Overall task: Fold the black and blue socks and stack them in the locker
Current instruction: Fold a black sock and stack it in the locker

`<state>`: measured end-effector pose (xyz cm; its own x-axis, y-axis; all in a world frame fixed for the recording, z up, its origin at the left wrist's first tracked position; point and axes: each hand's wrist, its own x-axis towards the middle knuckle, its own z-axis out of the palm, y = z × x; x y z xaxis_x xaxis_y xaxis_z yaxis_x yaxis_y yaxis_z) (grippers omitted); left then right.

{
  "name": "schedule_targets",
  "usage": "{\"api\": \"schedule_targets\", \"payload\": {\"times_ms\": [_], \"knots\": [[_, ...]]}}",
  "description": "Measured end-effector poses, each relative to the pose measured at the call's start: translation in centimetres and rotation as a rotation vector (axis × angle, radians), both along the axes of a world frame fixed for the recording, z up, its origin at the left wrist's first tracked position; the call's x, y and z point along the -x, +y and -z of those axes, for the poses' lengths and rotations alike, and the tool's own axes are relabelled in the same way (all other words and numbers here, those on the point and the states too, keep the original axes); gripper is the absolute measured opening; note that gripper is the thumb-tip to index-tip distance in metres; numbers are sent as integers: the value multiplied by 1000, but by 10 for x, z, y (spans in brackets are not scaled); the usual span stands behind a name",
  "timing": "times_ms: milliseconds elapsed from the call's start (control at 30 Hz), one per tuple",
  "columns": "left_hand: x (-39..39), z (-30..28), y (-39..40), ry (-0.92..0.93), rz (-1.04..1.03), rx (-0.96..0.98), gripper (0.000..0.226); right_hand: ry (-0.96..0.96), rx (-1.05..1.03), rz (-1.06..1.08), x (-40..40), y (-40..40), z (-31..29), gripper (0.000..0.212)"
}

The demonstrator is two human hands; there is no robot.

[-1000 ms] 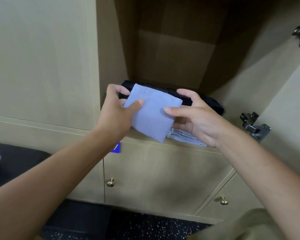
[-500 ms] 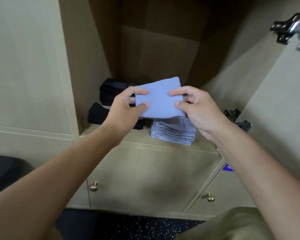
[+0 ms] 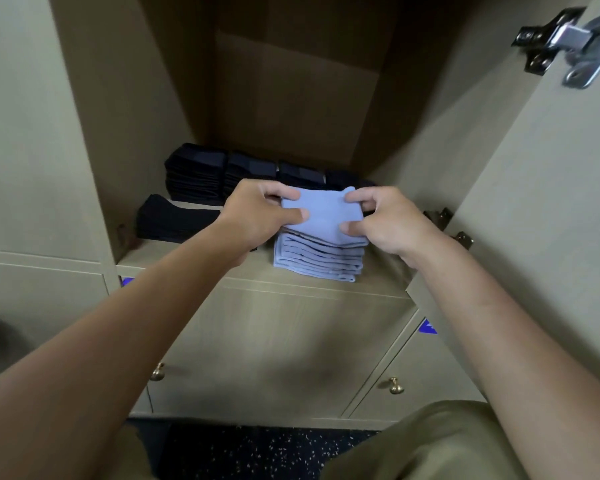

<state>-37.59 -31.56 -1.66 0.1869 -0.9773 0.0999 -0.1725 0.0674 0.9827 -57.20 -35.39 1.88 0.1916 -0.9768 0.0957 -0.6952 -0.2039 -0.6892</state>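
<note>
A folded blue sock [image 3: 323, 216] lies on top of a stack of folded blue socks [image 3: 317, 261] at the front of the open locker's shelf [image 3: 378, 287]. My left hand [image 3: 257, 216] pinches its left edge between thumb and fingers. My right hand [image 3: 387, 221] pinches its right edge the same way. Stacks of folded black socks [image 3: 219, 174] stand in a row behind, and one more black pile [image 3: 174, 218] lies at the front left of the shelf.
The locker door [image 3: 551, 202] hangs open on the right, with metal hinges [image 3: 568, 43] at its top and a lower hinge [image 3: 444, 223] by my right wrist. Closed doors with brass knobs [image 3: 395, 385] sit below. A speckled dark floor [image 3: 250, 452] lies underneath.
Both hands have carried the folded blue sock forward and down into the locker, onto the blue stack. The view has shifted closer to the shelf.
</note>
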Motion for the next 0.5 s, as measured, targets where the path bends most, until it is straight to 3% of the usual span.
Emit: {"api": "schedule_targets", "payload": {"times_ms": [267,500], "knots": [[2,6,-3,-215,-41,-6,36,127,-16,-7,2,-11,9,64],[3,4,2,-460,-112,142,29,226,81,26,3,-9,5,51]]}}
